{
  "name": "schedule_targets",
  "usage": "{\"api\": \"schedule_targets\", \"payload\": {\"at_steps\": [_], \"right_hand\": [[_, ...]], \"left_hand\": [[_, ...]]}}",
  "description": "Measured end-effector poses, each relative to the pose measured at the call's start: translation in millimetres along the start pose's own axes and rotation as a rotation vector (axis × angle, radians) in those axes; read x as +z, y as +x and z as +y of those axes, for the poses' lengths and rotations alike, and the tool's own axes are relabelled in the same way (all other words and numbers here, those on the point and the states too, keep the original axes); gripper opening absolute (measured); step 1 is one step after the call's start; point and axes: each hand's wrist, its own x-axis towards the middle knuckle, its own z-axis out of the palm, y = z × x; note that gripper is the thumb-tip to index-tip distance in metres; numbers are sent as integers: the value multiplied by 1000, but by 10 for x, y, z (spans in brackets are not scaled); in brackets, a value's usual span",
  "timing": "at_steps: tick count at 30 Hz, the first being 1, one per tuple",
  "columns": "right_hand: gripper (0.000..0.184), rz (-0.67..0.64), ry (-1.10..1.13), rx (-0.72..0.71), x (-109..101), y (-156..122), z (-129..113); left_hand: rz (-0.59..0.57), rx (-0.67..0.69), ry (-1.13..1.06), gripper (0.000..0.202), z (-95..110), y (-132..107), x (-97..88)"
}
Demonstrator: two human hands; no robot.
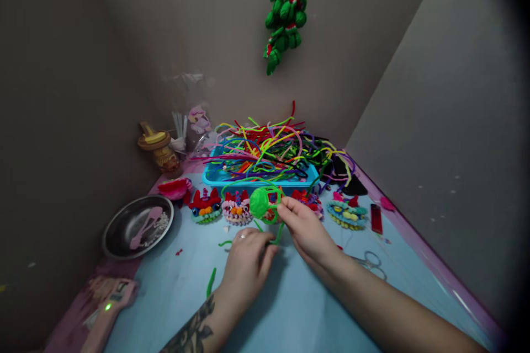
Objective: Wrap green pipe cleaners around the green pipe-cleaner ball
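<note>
A bright green coiled pipe-cleaner piece [259, 202], round with loose loops and ends, is raised over the table. My right hand [308, 229] pinches its right side between thumb and fingertips. Lower and to the left, my left hand [249, 256] has its fingers bent around a dangling green pipe cleaner [280, 234]; its fingertips partly hide the strand. A short cut green pipe cleaner [211, 282] lies left of my left wrist. Behind my hands sit colourful pipe-cleaner animal heads [206, 207], one partly covered by the green piece.
A blue tray [260, 183] heaped with pipe cleaners stands at the back. On the left are a metal bowl [114, 231] with beads and a pink glue gun [110, 309]. Scissors [370, 262] and a red lighter [376, 218] lie right. Green ornaments [286, 16] hang above.
</note>
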Motion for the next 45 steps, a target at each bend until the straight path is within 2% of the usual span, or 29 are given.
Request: {"api": "schedule_targets", "payload": {"at_steps": [2,4,8,12,16,19,22,26,29,32,36,41,45], "right_hand": [[32,28,-67,-45,-35,32,-14],[30,55,-143,-88,-80,77,-29],[28,27,-208,-107,-150,144,-79],[23,-70,-221,-112,-177,148,-135],[22,-96,-243,-145,-195,146,-156],[20,-102,-244,-161,-199,149,-151],[17,-85,-306,-188,-183,128,-120],[12,-36,-517,-245,-117,48,-45],[10,-70,-567,-271,-48,-30,-1],[11,-107,-556,-263,4,-94,19],[11,-124,-511,-232,29,-124,32],[12,-167,-364,-130,25,-99,8],[12,-228,-358,-98,-2,-76,-57]], "left_hand": [[-1,37,8,11,-19,2,-14],[47,102,5,10,-38,4,-59],[283,187,-24,12,-66,15,-176],[446,146,12,13,-121,42,-266],[525,-16,103,14,-237,102,-307],[433,-155,136,18,-341,147,-280],[291,-182,134,15,-386,154,-217],[319,-67,137,19,-278,92,-159],[282,9,124,18,-152,36,-140],[243,-8,108,18,-84,10,-119],[252,-41,4,7,-73,11,-118],[237,-68,-37,9,-60,17,-169],[214,-66,-30,9,-43,34,-202]]}}
